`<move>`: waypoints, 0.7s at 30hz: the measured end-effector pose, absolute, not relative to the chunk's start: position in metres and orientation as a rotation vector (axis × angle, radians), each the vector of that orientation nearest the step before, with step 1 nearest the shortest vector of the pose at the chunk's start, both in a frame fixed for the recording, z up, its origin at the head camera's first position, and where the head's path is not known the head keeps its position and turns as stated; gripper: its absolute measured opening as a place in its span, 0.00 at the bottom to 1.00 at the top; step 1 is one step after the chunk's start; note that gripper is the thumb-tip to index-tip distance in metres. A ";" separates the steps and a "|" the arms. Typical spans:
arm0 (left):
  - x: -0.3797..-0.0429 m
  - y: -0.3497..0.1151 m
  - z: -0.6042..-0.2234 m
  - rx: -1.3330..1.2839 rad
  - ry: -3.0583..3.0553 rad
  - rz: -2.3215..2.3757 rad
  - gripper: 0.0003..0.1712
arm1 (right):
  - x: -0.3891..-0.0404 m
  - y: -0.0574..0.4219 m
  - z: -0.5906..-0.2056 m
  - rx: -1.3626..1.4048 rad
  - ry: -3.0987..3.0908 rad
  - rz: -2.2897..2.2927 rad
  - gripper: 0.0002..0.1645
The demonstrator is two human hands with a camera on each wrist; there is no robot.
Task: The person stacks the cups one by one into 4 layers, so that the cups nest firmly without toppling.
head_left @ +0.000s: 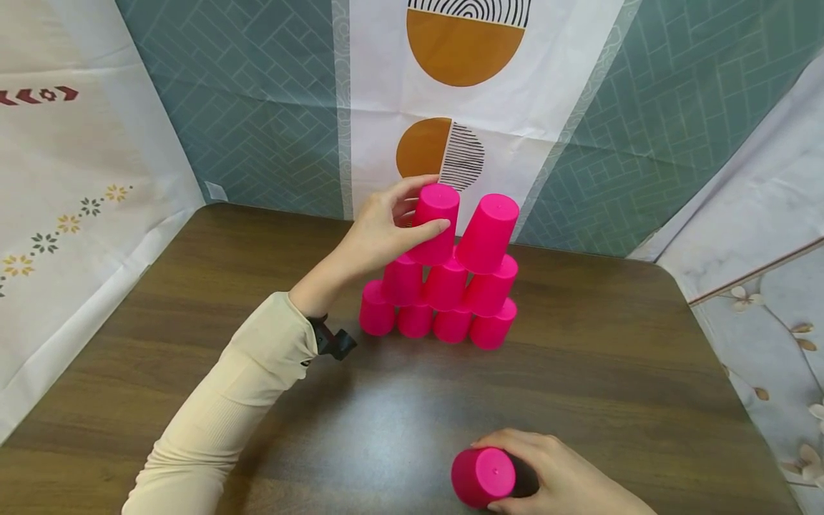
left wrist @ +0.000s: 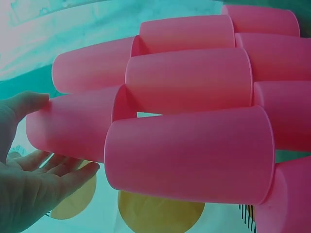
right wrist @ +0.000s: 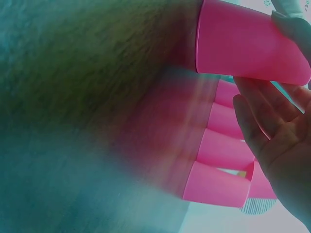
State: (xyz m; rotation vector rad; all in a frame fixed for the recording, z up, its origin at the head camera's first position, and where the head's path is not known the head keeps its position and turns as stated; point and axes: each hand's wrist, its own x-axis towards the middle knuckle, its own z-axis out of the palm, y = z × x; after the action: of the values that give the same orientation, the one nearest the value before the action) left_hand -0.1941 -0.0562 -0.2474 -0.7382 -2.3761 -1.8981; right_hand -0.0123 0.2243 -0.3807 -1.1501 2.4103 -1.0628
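Bright pink upside-down cups stand stacked as a pyramid: several in the bottom row [head_left: 453,325], three in the middle row [head_left: 444,287], two on top. My left hand [head_left: 380,229] holds the top-left cup [head_left: 435,225] between thumb and fingers; in the left wrist view this cup [left wrist: 73,121] rests over the middle row. To its right stands the other top cup [head_left: 489,232], untouched. Near the table's front edge, my right hand [head_left: 553,476] grips a single upside-down cup [head_left: 483,476]. In the right wrist view, whether that cup [right wrist: 252,43] touches the table is unclear.
The brown wooden table [head_left: 599,357] carries the stack toward its back edge. A patterned cloth wall [head_left: 270,107] hangs just behind. White patterned cloths [head_left: 64,179] stand at both sides. On the left wrist sits a black camera mount [head_left: 331,340].
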 end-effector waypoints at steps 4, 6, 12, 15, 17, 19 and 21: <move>-0.194 -0.056 -0.248 -0.744 -2.380 -1.883 0.35 | -0.012 0.223 -0.380 -1.160 2.416 -1.063 0.31; -0.194 -0.056 -0.248 -0.747 -2.376 -1.882 0.35 | -0.012 0.222 -0.380 -1.158 2.411 -1.064 0.31; -0.194 -0.056 -0.249 -0.780 -2.365 -1.866 0.36 | -0.012 0.221 -0.381 -1.128 2.396 -1.079 0.31; -0.194 -0.057 -0.250 -0.782 -2.391 -1.842 0.37 | -0.012 0.222 -0.381 -1.127 2.391 -1.083 0.31; -0.193 -0.058 -0.250 -0.772 -2.414 -1.827 0.38 | -0.012 0.222 -0.380 -1.136 2.383 -1.078 0.31; -0.191 -0.060 -0.250 -0.747 -2.433 -1.813 0.38 | -0.013 0.222 -0.378 -1.163 2.390 -1.061 0.32; -0.187 -0.062 -0.250 -0.713 -2.447 -1.777 0.37 | -0.015 0.223 -0.375 -1.214 2.422 -1.035 0.33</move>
State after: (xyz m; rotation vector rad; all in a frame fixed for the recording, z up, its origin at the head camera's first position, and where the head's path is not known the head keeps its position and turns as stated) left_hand -0.1872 -0.0618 -0.2502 -0.7129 -2.4472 -1.7770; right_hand -0.0155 0.2230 -0.3747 -1.2136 2.4219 -1.0345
